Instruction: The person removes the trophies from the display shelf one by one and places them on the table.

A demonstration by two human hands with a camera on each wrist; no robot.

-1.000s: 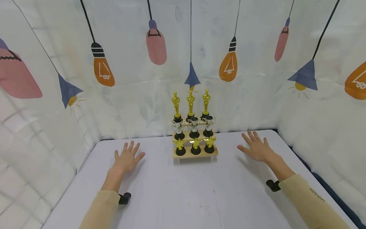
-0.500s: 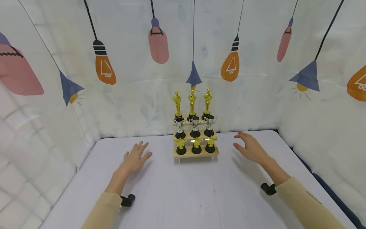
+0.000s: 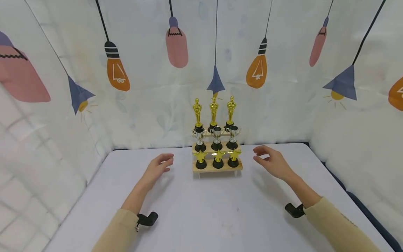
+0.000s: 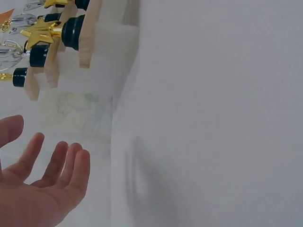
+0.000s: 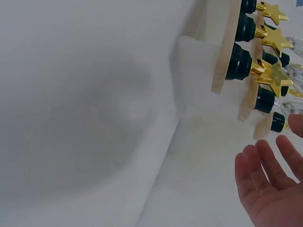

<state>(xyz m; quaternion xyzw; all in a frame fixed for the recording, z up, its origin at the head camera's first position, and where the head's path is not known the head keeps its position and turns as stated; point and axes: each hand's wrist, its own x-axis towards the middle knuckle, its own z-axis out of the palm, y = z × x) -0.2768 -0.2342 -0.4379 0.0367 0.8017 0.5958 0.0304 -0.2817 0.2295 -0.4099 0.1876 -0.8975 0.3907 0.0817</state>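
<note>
A three-tier wooden stand (image 3: 206, 168) rises at the back middle of the table. Gold star trophies (image 3: 218, 159) on black bases line its lowest tier. Silver cup trophies (image 3: 217, 137) fill the middle one, and gold statuette trophies (image 3: 213, 111) the top. My left hand (image 3: 158, 166) hovers left of the stand, fingers loosely bent, holding nothing. On the other side my right hand (image 3: 271, 162) hovers with relaxed fingers and thumb apart, also holding nothing. Both wrist views show a gap between the fingers and the stand; the left palm (image 4: 33, 203) faces it.
A white cloth covers the table (image 3: 195, 210). Behind it hangs a pale curtain (image 3: 151, 115) printed with lamps and bulbs, which also closes in both sides. A black wrist camera mount (image 3: 148, 219) sits at the left cuff and a second black mount (image 3: 294, 210) at the right.
Both hands have moved inward toward the stand, and their spread fingers have relaxed into a loose bend. The trophies and stand stay in place; the head view shifts slightly.
</note>
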